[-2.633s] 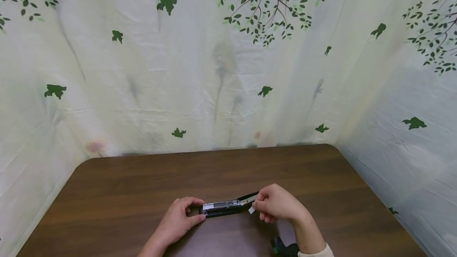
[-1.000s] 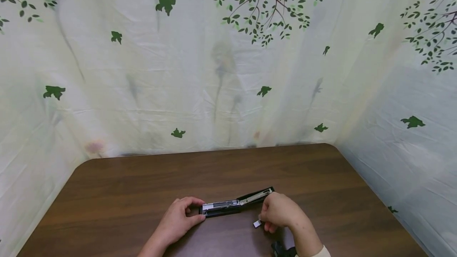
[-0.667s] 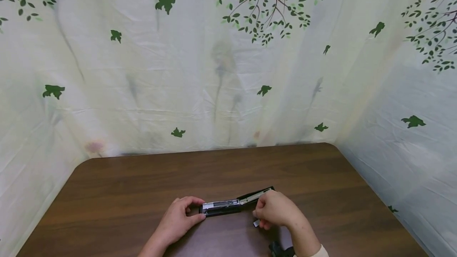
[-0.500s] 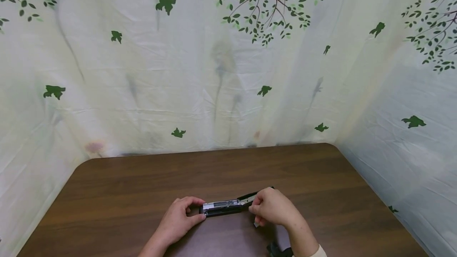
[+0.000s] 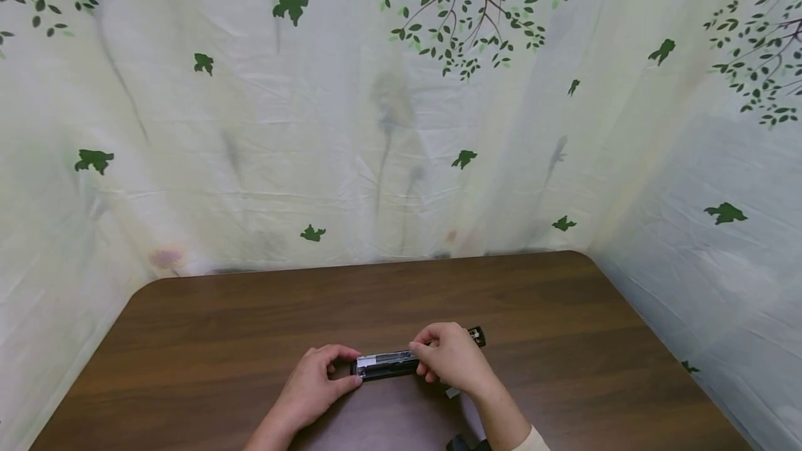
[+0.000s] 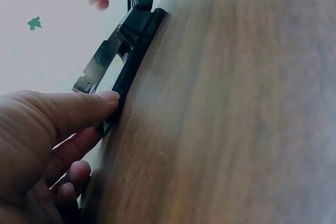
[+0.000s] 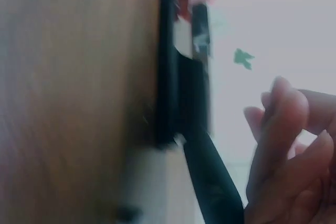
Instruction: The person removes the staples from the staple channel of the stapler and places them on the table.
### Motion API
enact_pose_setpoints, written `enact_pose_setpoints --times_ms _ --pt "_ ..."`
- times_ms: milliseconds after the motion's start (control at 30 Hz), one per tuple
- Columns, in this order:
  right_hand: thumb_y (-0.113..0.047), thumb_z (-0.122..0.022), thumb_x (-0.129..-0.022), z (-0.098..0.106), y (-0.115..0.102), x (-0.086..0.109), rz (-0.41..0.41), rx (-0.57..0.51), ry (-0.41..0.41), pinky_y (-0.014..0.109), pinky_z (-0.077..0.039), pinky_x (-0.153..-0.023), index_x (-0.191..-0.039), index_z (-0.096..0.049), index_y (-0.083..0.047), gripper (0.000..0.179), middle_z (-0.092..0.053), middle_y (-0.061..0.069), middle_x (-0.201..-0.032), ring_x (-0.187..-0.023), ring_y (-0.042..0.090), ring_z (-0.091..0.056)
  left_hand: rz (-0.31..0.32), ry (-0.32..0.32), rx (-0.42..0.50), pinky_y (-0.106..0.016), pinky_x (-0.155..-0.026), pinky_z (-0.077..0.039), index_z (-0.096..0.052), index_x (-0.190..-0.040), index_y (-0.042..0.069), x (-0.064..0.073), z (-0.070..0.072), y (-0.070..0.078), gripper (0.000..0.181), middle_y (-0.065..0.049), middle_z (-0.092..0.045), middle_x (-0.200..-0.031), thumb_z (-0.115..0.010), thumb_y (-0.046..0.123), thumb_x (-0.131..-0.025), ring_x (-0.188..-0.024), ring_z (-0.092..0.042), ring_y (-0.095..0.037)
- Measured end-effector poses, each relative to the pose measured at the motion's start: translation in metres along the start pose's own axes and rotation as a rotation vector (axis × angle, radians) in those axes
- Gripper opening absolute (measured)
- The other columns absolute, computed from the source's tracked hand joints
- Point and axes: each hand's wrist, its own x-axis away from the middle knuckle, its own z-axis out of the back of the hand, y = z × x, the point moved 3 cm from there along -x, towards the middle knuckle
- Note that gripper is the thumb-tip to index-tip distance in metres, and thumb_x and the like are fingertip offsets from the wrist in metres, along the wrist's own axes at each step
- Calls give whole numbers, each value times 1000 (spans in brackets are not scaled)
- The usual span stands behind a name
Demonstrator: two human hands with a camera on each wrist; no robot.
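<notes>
A black stapler (image 5: 391, 372) lies on the table, swung apart at its hinge, its silver inner channel facing up and its other arm slanting away to the right. My left hand (image 5: 311, 383) pinches the near-left end between thumb and fingers; the left wrist view shows the thumb (image 6: 86, 109) on its black edge. Over the hinge hovers my right hand (image 5: 452, 359), covering part of the slanted arm. In the right wrist view its fingers (image 7: 281, 135) are loosely bent beside the stapler, with nothing seen between them. A small whitish piece (image 5: 452, 392) lies below that hand.
The brown wooden table (image 5: 250, 312) has rounded far corners. A pale curtain (image 5: 351, 124) printed with leaves hangs behind it and along both sides. A dark device (image 5: 466, 443) is under my right wrist at the bottom edge.
My right hand has let go of the whitish piece, which stays on the table, and has moved left along the stapler from the slanted arm to the hinge. My left hand has stayed put.
</notes>
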Motion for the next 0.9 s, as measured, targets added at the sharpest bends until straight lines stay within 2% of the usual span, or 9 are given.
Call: enact_pose_setpoints --times_ms 333,567,767,900 --pt "-17 -71 -94 -33 -6 -7 0 -11 69 26 -45 -45 -87 -72 -10 10 -66 -2 -57 -46 10 -58 -4 0 10 -26 -74 -40 -74 -101 34 -1 0 -1 28 16 -70 -100 -89 26 -78 -87 -50 -10" --pt "-15 -73 -91 -39 -10 -7 -5 55 95 26 -44 -44 -79 -73 -11 13 -63 -5 -52 -42 8 -57 6 -11 15 -26 -74 -39 -73 -101 34 -2 0 0 29 16 -69 -99 -89 25 -78 -87 -49 -11" --pt "-12 -74 -90 -47 -13 -4 -12 23 71 24 -43 -43 -78 -74 -9 13 -64 -4 -52 -41 5 -56 12 -11 18 -26 -73 -39 -74 -101 33 -1 0 0 29 15 -69 -99 -89 25 -79 -87 -49 -11" --pt "-11 -72 -90 -53 -16 -3 -7 11 83 23 -41 -42 -77 -74 -8 13 -64 -4 -51 -39 4 -54 8 -8 21 -25 -71 -37 -74 -101 32 0 0 1 28 15 -69 -98 -89 25 -78 -84 -47 -11"
